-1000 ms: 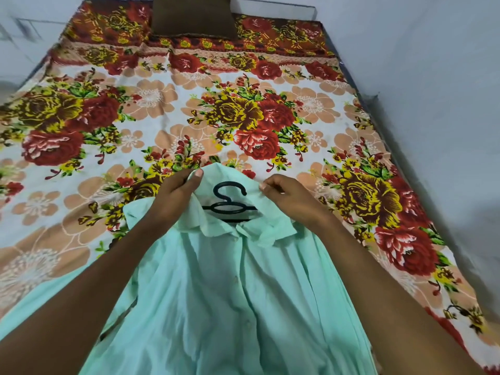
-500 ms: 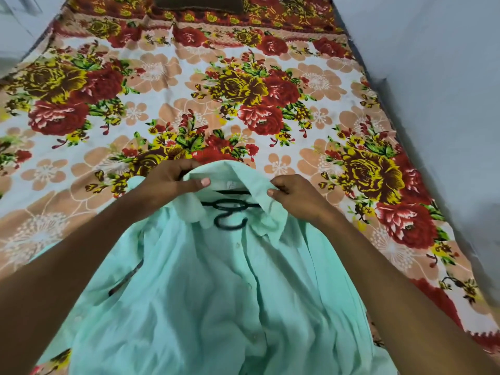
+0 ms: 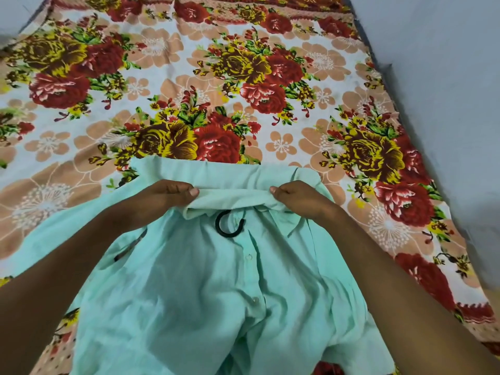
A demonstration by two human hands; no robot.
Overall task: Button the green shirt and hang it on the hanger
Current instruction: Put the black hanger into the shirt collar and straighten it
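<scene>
Floral-print bedsheet (image 3: 81, 163), red and yellow roses on white with peach blossoms, is spread flat under everything. The light mint-green cotton button-front shirt (image 3: 205, 293) is laid front-up across the near half of the sheet, collar end away from the camera, placket running down the middle with small pale buttons seen along it; whether each is fastened cannot be told.

Far left, one sleeve is spread out toward the frame edge. A short dark strip (image 3: 130, 246) is seen at the left shoulder area of the shirt, part-covered by fabric; likely hanger arm, not confirmed.

Left hand (image 3: 165, 197) is placed on the left side of the collar, fingers curled, collar fabric pinched between thumb and fingertips.

Centre: a fold of collar fabric is stretched between both hands. Just below it the black plastic hanger hook (image 3: 229, 224) is exposed, lying against the shirt front near the neck opening; the rest of the hanger is hidden under cloth.

Right hand (image 3: 300, 198) is set on the right side of the collar, fingers curled, the same fold gripped.

Far right, a plain grey wall (image 3: 446, 104) is seen along the bed edge.
</scene>
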